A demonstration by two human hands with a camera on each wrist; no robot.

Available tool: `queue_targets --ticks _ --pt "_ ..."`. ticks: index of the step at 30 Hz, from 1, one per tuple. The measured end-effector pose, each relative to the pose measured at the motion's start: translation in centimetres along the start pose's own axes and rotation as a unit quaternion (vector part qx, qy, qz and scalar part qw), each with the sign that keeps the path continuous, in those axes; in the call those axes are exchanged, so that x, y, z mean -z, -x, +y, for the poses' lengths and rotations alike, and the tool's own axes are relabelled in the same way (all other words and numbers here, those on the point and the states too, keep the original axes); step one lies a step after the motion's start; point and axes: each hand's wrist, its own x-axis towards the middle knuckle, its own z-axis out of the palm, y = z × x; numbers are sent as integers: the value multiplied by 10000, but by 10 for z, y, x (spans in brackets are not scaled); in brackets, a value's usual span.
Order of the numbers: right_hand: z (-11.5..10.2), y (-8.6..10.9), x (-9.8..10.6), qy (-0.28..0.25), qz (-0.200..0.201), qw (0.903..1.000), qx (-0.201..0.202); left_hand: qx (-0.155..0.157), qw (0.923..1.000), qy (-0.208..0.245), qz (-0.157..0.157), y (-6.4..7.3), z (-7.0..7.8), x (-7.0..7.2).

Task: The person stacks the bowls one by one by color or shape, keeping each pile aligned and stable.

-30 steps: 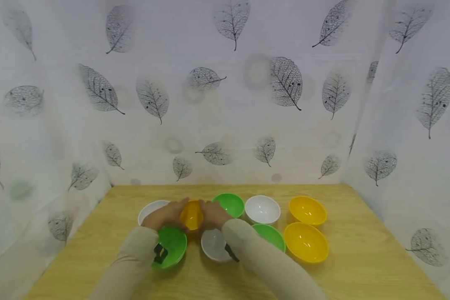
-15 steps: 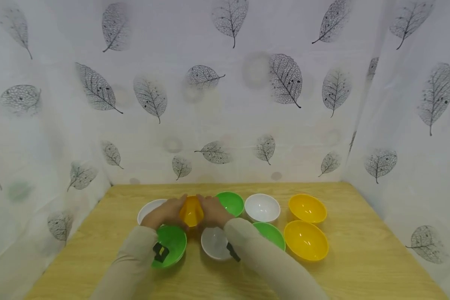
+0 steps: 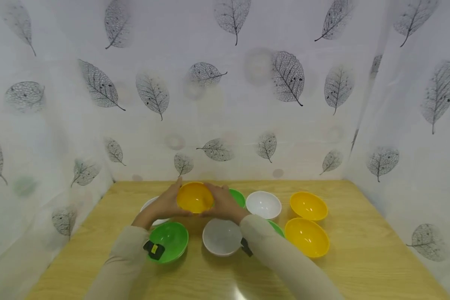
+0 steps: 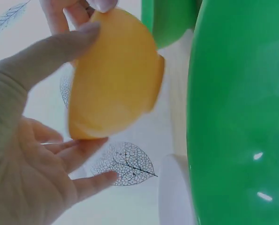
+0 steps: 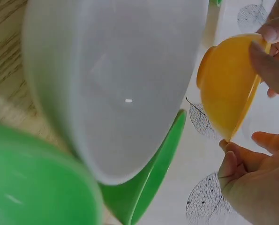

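An orange bowl is held up off the table between both hands, its hollow side toward the head camera. My left hand grips its left side, thumb on the wall and fingertips at the rim, as the left wrist view shows. The right side of the bowl is held by my right hand, with thumb and fingers at the rim in the right wrist view. Below the hands stand a green bowl and a white bowl. Another white bowl is partly hidden behind the left hand.
On the wooden table, a green bowl stands partly behind the right hand, with a white bowl beside it. Two orange bowls, one far and one near, stand at right. The right sleeve covers much of another green bowl.
Both hands have raised the orange bowl from among the others and tilted it, so more of its inside shows. The white bowl beneath is less covered. The other bowls stay in place.
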Motion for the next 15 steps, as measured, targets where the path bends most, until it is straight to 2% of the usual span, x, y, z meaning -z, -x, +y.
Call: queue_targets --ticks 4,7,11,15 --pt "2 9 7 -686 -53 9972 -303 184 9977 619 200 4 2 0" --pt "4 15 13 -954 93 9942 -482 201 9920 1220 252 7 4 0" --pt "7 24 22 -1102 445 9917 -499 -45 9787 2048 162 8 10 -2" --pt "10 34 30 -1520 627 9854 -443 -181 9644 2637 85 10 20 -2"
